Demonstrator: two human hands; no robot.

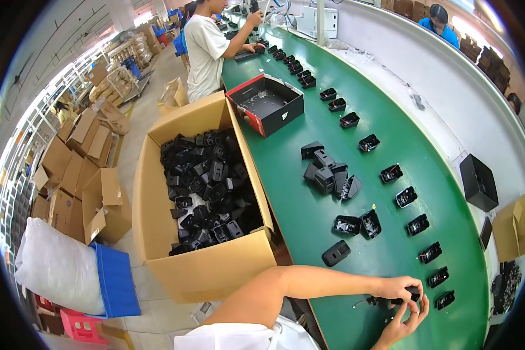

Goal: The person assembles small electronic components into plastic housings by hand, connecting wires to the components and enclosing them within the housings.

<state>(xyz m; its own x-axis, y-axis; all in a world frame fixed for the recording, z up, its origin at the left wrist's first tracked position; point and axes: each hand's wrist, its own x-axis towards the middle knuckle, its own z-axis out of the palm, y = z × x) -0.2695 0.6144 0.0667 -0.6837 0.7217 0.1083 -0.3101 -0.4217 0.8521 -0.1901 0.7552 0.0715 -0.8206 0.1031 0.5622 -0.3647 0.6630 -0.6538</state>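
Note:
Low on the right of the green table (309,216), both my hands close on a small black plastic casing (413,293). My left hand (399,287) grips it from above, its arm stretched across from the left. The fingers of my right hand (407,325) pinch it from the near side. Beneath my left hand lies a small dark part with thin wires (367,301), partly hidden. Farther left are a closed black casing (336,253) and two open casings, one upright (347,225) and one tilted (371,224). Behind them sits a pile of black casings (326,174).
A large open cardboard box (210,271) full of black casings stands at the table's left edge. Beyond it is an open black and red box (286,116). Open casings (417,224) line the table's right side. A person in a white shirt (204,55) works at the far end.

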